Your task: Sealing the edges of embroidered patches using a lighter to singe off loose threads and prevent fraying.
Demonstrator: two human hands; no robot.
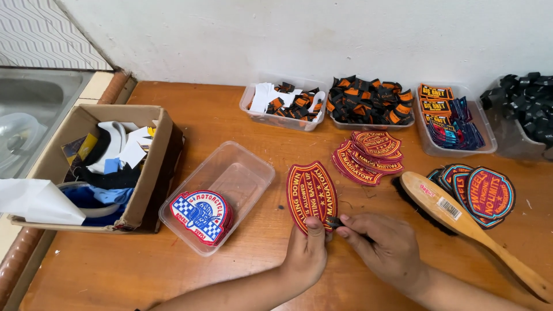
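bare tabletop [115, 270] before clear tub [242, 167]

A red shield patch [311, 197] with gold edging stands upright between both hands; the left hand [307, 251] pinches its lower edge and the right hand [385, 245] meets it with a small dark tool. Behind it lies a fanned pile of matching red patches [366, 155]. To the right, oval dark patches [481, 194] in red, orange and blue overlap under a wooden brush bearing a white barcode sticker [449, 208]. A clear tub holds round red, white and blue checkered patches [203, 215]. Along the wall, tubs hold black-and-orange woven labels [368, 101], mixed white ones [284, 101], orange-black tags [436, 101] and black labels [527, 103]. At the left, a cardboard box [151, 167] holds scraps.
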